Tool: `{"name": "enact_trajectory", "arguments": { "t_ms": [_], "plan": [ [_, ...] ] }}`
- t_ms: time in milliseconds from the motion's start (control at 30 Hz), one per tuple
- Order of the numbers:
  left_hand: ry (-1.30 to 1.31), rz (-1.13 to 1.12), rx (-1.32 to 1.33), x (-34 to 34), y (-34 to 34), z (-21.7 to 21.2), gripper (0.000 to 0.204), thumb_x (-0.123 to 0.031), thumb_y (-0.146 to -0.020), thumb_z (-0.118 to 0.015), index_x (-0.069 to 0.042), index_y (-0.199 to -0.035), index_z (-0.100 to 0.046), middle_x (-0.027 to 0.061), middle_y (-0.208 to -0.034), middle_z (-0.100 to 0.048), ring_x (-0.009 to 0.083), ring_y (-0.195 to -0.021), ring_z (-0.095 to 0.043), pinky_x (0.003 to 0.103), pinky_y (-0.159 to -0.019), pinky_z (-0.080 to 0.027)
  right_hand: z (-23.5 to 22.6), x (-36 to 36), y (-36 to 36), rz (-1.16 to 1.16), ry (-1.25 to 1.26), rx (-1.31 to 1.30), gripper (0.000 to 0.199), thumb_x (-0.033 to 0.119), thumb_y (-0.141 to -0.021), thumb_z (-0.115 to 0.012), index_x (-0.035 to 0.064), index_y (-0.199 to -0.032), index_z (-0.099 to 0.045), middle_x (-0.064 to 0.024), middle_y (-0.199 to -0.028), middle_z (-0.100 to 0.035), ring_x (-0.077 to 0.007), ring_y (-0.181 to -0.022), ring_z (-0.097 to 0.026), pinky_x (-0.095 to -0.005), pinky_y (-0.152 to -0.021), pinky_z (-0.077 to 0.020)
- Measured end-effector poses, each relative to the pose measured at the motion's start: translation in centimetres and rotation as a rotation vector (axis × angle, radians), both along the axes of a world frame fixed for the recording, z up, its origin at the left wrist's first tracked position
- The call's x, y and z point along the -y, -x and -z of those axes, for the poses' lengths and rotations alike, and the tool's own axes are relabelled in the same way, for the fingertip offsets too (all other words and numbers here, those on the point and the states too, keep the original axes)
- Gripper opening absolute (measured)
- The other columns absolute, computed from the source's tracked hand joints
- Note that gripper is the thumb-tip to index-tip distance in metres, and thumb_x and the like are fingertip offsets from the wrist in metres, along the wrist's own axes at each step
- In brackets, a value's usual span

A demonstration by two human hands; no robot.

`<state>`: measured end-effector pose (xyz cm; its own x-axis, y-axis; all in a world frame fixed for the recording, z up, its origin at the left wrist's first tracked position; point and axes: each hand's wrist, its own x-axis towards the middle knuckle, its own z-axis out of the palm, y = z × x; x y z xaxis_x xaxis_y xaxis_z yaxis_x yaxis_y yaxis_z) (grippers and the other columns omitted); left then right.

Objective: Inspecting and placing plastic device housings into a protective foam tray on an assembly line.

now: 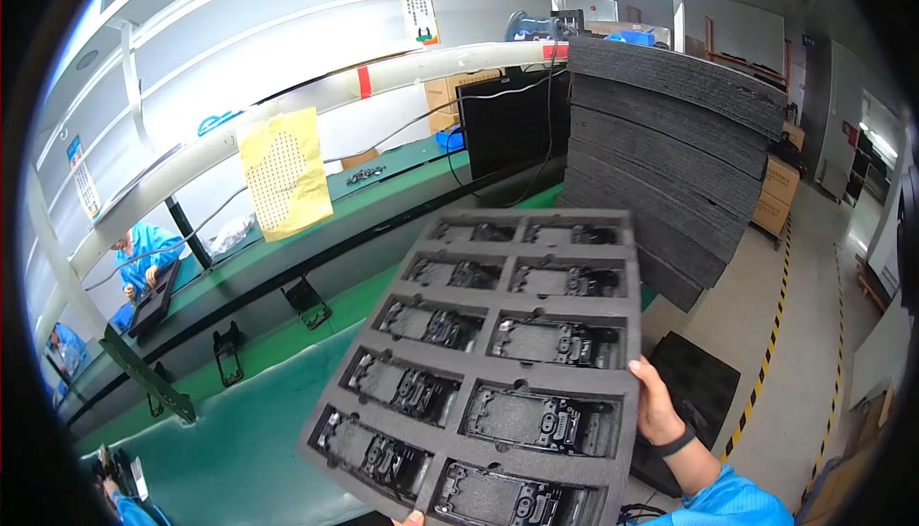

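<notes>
Foam tray (574,381), gripped by left hand (412,518) and right hand (661,409), partly blocks black stack (661,153)

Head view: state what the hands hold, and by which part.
The dark grey foam tray: the right hand grips its right edge. Only a tip of the left hand shows at the near edge, its grip unclear.

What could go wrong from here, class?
The black parts lie uncovered in the foam tray; a sharp tilt could spill them. The right hand holds one side, the left hand meets the near edge; the tray might twist. Its far corner appears near the foam stack and could catch.
</notes>
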<state>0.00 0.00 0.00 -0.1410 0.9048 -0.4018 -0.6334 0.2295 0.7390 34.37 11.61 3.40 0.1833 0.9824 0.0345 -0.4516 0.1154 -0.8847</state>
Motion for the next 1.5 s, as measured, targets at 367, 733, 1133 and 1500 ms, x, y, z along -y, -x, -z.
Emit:
{"name": "enact_trajectory", "arguments": {
  "t_ms": [367,733,1133,1500],
  "plan": [
    [-0.287,1.229,-0.729,-2.4,8.3,-9.5,0.028,-0.019,-0.096,-0.061,0.000,-0.117,-0.062,0.0108,-0.116,-0.065,0.0183,-0.108,-0.061,0.033,-0.093,-0.049,-3.4,-6.5,-9.0,0.085,-0.077,0.733,0.026,0.020,-0.101,-0.050,0.0032,-0.115,-0.065,-0.0079,-0.106,-0.069,-0.0134,-0.097,-0.064,-0.0290,-0.084,-0.0494],
    [-0.198,0.525,-1.392,-18.2,12.2,-6.5,0.063,-0.039,-0.089,-0.070,0.002,-0.132,-0.052,0.0151,-0.101,-0.068,0.0164,-0.080,-0.066,0.029,-0.064,-0.054,-0.1,9.9,-3.6,-0.459,0.223,0.728,0.098,0.039,-0.092,-0.066,-0.0038,-0.152,-0.002,-0.0216,-0.149,-0.033,-0.0237,-0.136,-0.036,-0.0356,-0.112,-0.0305],
    [-0.616,1.071,-1.348,-15.6,4.9,-8.3,0.041,-0.026,-0.093,-0.066,-0.002,-0.123,-0.053,0.0166,-0.114,-0.063,0.0274,-0.092,-0.067,0.037,-0.082,-0.053,5.0,4.2,-10.8,0.499,0.417,0.016,0.100,0.076,-0.074,-0.062,0.0112,-0.146,-0.040,-0.0098,-0.149,-0.040,-0.0276,-0.137,-0.034,-0.0482,-0.112,-0.0224],
    [-0.426,0.115,-1.558,-38.6,3.7,-3.3,0.075,-0.046,-0.078,-0.069,0.002,-0.132,-0.051,0.0249,-0.130,-0.056,0.0360,-0.121,-0.055,0.042,-0.104,-0.044,3.2,7.7,4.7,0.377,0.186,-0.098,0.073,0.029,-0.094,-0.058,0.0223,-0.153,-0.015,-0.0092,-0.148,-0.034,-0.0292,-0.134,-0.038,-0.0544,-0.102,-0.0412]
  ]
}}
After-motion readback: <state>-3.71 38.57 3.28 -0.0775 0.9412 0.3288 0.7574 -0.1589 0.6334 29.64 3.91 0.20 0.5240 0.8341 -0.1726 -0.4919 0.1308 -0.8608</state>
